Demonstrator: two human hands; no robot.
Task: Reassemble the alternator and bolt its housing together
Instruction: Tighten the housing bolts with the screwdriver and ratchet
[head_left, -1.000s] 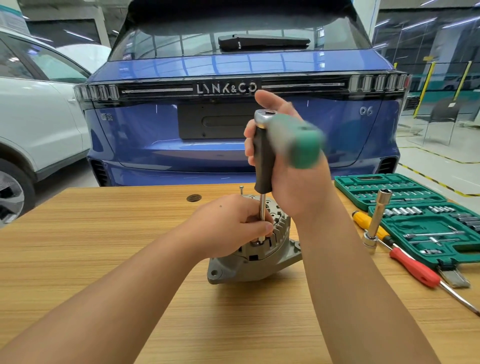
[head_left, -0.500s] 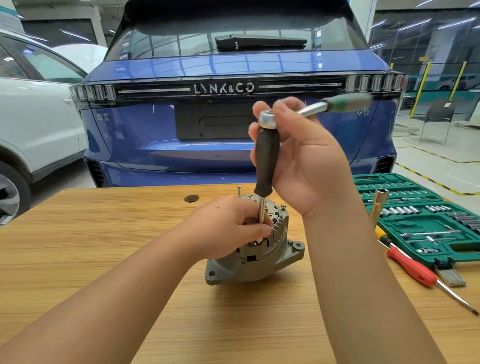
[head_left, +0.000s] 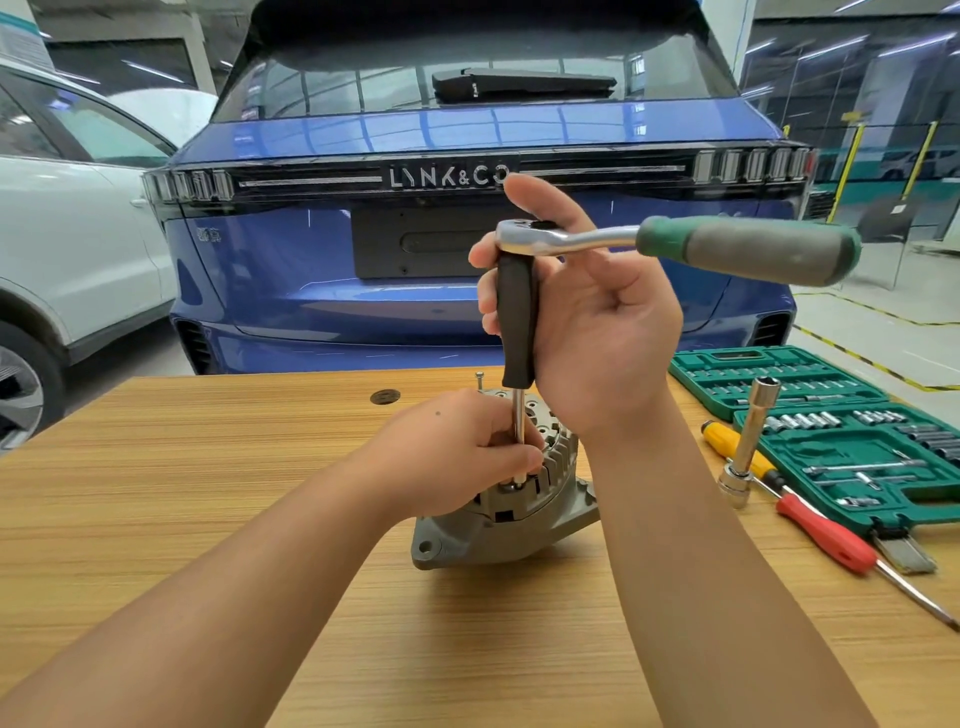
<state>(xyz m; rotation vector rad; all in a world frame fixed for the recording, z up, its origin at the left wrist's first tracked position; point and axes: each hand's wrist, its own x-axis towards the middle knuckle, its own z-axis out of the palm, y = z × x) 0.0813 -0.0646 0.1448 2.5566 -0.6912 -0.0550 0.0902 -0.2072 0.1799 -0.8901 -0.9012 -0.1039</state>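
From the head camera I look down over a wooden table (head_left: 208, 519), with both of my bare forearms reaching in from the bottom edge. The alternator (head_left: 519, 512), a grey metal housing with cooling fins, sits on the table near its middle, its finned end facing up. My left hand (head_left: 457, 457) rests on top of the alternator, fingers curled and pinching the thin silver shaft of an extension driver (head_left: 518, 322) just above where its tip meets the housing. The driver stands upright, with a black grip on its upper half. My right hand (head_left: 587, 322) is raised above the alternator, fingers wrapped loosely round that black grip, the thumb stretched up behind the ratchet head. A ratchet wrench (head_left: 675, 244) sits on top of the driver, its silver head over the grip and its green and grey handle pointing out to the right, level and untouched by either hand. A single bolt (head_left: 479, 379) stands upright just behind the alternator. To the right lies an open green socket set case (head_left: 841, 441) with sockets in their slots. Beside it a silver socket extension (head_left: 748, 447) leans up, and a yellow-handled screwdriver (head_left: 737, 449) and a red-handled screwdriver (head_left: 831, 535) lie on the table. Beyond the table is the rear of a blue car (head_left: 467, 291), and a white car (head_left: 67, 239) at left.
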